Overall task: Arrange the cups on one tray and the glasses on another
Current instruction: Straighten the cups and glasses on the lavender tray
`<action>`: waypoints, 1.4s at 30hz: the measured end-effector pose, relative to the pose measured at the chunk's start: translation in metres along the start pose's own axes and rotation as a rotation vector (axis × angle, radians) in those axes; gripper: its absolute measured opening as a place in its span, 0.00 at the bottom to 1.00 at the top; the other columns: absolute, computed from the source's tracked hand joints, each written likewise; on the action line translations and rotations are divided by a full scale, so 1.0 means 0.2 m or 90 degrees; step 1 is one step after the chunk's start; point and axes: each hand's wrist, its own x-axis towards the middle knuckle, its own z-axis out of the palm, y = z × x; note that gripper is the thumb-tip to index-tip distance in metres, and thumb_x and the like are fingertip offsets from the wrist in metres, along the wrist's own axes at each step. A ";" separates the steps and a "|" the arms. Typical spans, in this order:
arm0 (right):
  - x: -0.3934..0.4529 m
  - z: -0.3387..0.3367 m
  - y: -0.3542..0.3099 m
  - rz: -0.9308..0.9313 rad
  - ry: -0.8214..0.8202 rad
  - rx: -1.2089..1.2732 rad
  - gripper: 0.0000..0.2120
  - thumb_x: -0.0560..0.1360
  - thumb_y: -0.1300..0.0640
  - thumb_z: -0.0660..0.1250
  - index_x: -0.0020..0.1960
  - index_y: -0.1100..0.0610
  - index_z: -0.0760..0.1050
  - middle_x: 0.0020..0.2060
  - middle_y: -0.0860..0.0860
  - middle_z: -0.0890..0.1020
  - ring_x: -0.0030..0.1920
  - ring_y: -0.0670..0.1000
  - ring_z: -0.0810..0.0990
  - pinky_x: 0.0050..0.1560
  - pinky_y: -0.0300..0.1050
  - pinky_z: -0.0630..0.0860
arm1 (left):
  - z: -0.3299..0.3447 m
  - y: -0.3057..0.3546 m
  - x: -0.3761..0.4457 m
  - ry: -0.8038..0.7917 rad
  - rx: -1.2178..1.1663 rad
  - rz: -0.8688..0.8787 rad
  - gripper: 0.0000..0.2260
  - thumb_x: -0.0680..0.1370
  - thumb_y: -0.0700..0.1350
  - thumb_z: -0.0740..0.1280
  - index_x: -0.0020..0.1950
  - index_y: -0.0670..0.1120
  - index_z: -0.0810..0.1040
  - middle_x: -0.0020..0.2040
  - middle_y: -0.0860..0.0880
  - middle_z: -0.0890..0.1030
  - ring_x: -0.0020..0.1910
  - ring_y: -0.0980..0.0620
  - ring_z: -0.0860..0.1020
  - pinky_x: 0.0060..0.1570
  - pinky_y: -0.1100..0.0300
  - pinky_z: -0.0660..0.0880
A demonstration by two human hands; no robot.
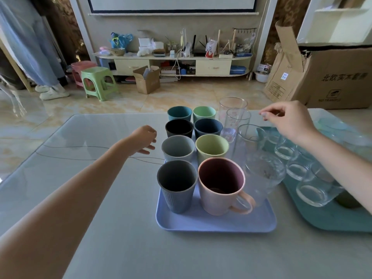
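Several coloured cups stand in two rows on a lavender tray (211, 224), with a pink handled mug (220, 188) and a grey ribbed cup (177, 186) nearest me. Clear glasses (289, 150) sit on a teal tray (330, 216) at the right. Between the trays stand a patterned glass jug (261, 174) and tall glasses (238, 123), one with a cartoon print. My left hand (146, 138) hovers left of the black cup (179, 127), fingers loosely curled, holding nothing. My right hand (289, 120) hangs above the tall glasses, fingers loosely bent, empty.
The pale table (100, 198) has a glass-covered section at the far left. A large cardboard box (338, 77) stands behind the table's right corner. On the floor beyond are a green stool (98, 81), a small open carton (147, 79) and a cluttered TV stand.
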 end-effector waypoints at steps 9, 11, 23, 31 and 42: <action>0.28 0.26 -0.39 -0.195 -0.152 -0.150 0.08 0.76 0.55 0.66 0.51 0.53 0.82 0.48 0.50 0.84 0.47 0.49 0.78 0.59 0.50 0.73 | 0.21 -0.21 -0.08 0.014 0.156 0.036 0.16 0.77 0.46 0.60 0.61 0.42 0.76 0.58 0.41 0.79 0.56 0.41 0.77 0.55 0.54 0.73; 0.36 0.37 -0.45 -0.203 -0.193 -0.246 0.07 0.76 0.53 0.66 0.50 0.51 0.82 0.49 0.48 0.84 0.51 0.51 0.77 0.65 0.53 0.64 | 0.24 -0.23 -0.09 0.019 0.215 0.047 0.18 0.77 0.51 0.58 0.61 0.44 0.77 0.59 0.41 0.76 0.60 0.40 0.73 0.59 0.51 0.71; 0.48 0.59 -0.43 -0.133 -0.297 -0.390 0.08 0.76 0.53 0.65 0.51 0.53 0.81 0.48 0.51 0.83 0.54 0.55 0.76 0.64 0.55 0.59 | 0.32 -0.31 -0.11 0.124 0.304 0.124 0.17 0.81 0.53 0.51 0.61 0.50 0.75 0.58 0.44 0.72 0.62 0.44 0.66 0.62 0.53 0.61; 0.50 0.58 -0.43 -0.118 -0.331 -0.344 0.08 0.76 0.53 0.66 0.52 0.53 0.82 0.51 0.49 0.82 0.58 0.54 0.74 0.69 0.59 0.56 | 0.32 -0.32 -0.11 0.128 0.296 0.123 0.17 0.81 0.53 0.51 0.61 0.51 0.75 0.58 0.45 0.72 0.61 0.44 0.67 0.61 0.53 0.61; 0.45 0.63 -0.43 -0.080 -0.216 -0.308 0.08 0.72 0.55 0.69 0.48 0.55 0.83 0.47 0.53 0.84 0.50 0.57 0.80 0.48 0.45 0.72 | 0.33 -0.32 -0.11 0.133 0.308 0.121 0.17 0.81 0.54 0.51 0.62 0.51 0.74 0.57 0.44 0.72 0.61 0.44 0.67 0.61 0.53 0.61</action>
